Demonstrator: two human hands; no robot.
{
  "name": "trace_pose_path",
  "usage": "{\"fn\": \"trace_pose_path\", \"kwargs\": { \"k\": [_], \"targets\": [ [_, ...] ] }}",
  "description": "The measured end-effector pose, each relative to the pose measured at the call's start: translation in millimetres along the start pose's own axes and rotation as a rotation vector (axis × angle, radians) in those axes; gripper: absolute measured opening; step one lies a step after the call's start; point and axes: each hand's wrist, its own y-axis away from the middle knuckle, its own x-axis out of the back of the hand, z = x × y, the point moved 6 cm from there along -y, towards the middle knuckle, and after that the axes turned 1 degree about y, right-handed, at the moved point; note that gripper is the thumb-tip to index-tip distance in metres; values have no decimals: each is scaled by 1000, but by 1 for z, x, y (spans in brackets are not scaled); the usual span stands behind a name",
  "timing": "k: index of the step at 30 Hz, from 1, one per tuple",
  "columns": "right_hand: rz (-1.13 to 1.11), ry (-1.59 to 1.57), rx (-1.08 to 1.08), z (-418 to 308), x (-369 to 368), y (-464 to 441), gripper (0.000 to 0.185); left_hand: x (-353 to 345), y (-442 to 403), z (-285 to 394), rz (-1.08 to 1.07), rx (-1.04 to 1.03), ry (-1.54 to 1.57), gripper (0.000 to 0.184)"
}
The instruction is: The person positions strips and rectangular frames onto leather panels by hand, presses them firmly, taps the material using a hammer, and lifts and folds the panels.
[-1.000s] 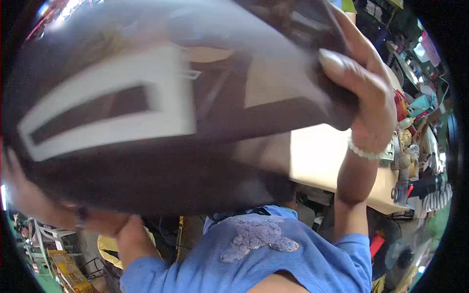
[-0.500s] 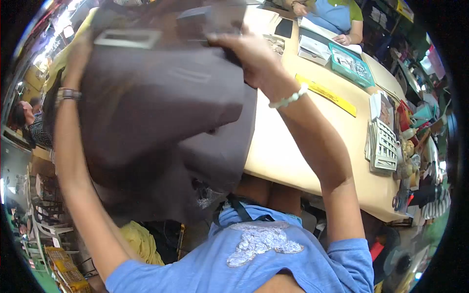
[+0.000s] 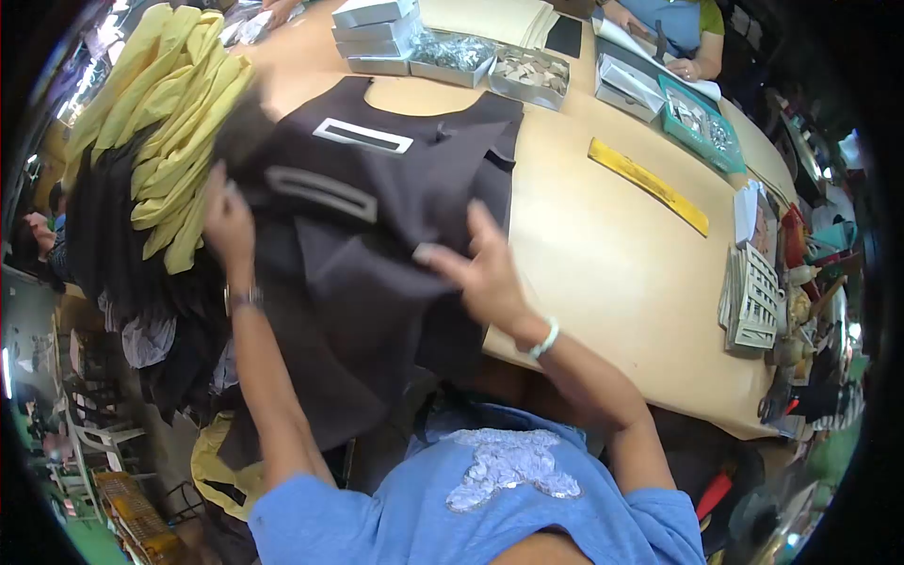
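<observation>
A dark garment piece [image 3: 348, 268] with a pale rectangular frame on it lies over the table edge and hangs toward my lap. Beneath it, another dark piece [image 3: 414, 115] with a white rectangular frame [image 3: 363, 135] rests on the table. My left hand [image 3: 229, 224] is closed on the left edge of the upper piece, whose far left corner is blurred by motion. Over the right side of the cloth, my right hand [image 3: 485, 273] has its thumb and fingers spread and grips nothing.
Yellow and dark cloth [image 3: 184, 141] is piled at the left. A yellow ruler [image 3: 650, 185] lies to the right, near stacked slotted cards [image 3: 750, 299]. Small boxes [image 3: 377, 38], a tray of pale pieces [image 3: 529, 77] and a teal basket [image 3: 702, 127] stand farther back. A co-worker's hands [image 3: 683, 68] are across the table.
The dark cloth, lifted and blurred half a second ago, has come down onto the table and toward me. Both hands have lowered; my right hand has opened off the cloth's upper edge.
</observation>
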Motion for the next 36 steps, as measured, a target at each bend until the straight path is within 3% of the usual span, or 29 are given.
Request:
{"fn": "trace_pose_path", "kwargs": {
  "k": [3,4,5,8,10,13,15,16,17,18,20,22,25,28,36],
  "targets": [
    [-306,242,86,-2,-53,58,45,91,96,-30,320,235,-253,33],
    [-359,205,173,-2,-71,78,42,116,144,-70,443,226,-98,35],
    [-412,167,263,-1,-88,97,38,143,190,-100,474,408,-83,35],
    [-742,11,200,3,-129,145,36,206,289,-139,434,1087,-25,35],
    [-883,-115,170,-12,-140,154,38,225,286,-131,409,1146,-9,35],
    [-890,-363,2,-44,-137,130,40,232,209,-106,382,907,-24,34],
    [-646,-436,137,-72,-114,101,41,221,138,-80,358,687,-23,34],
    [-577,-418,93,-78,-101,86,42,212,102,-67,341,578,-17,34],
    [-416,-286,199,-84,-82,68,43,198,65,-51,315,447,-22,34],
    [-351,-175,74,-82,-64,53,48,183,34,-37,288,322,-44,34],
    [-82,-219,195,-67,-32,19,52,136,-27,-10,239,-22,-165,34],
    [15,-267,37,-43,-4,-4,53,73,-62,9,333,-455,-363,32],
    [149,-358,-41,-1,26,-33,51,-14,-81,7,169,-410,-227,34],
    [243,-220,-134,46,49,-49,53,-84,-83,3,29,-426,-417,35],
    [440,219,-135,84,78,-80,57,-172,-83,-15,-273,-356,-559,40]
  ]
}}
